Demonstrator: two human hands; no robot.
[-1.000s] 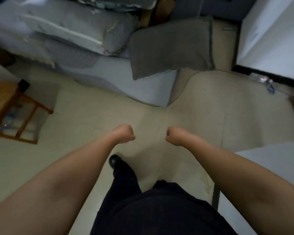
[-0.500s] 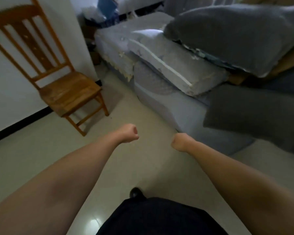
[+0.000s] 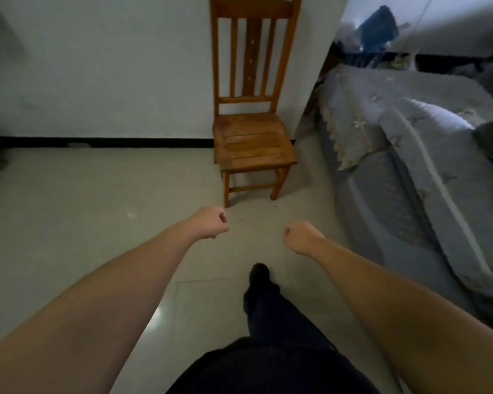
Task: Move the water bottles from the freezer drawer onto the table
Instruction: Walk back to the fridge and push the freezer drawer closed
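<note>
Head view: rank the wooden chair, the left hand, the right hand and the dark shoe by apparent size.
1. wooden chair, largest despite being farthest.
2. left hand and right hand, alike.
3. dark shoe, similar; unsure.

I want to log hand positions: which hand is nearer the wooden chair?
Left. The left hand hangs just below the chair, close to its front left leg in the image. The right hand is lower and further right, toward the sofa.

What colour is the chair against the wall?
Orange-brown wood, slatted back and seat, chair; the head view shows it.
</note>
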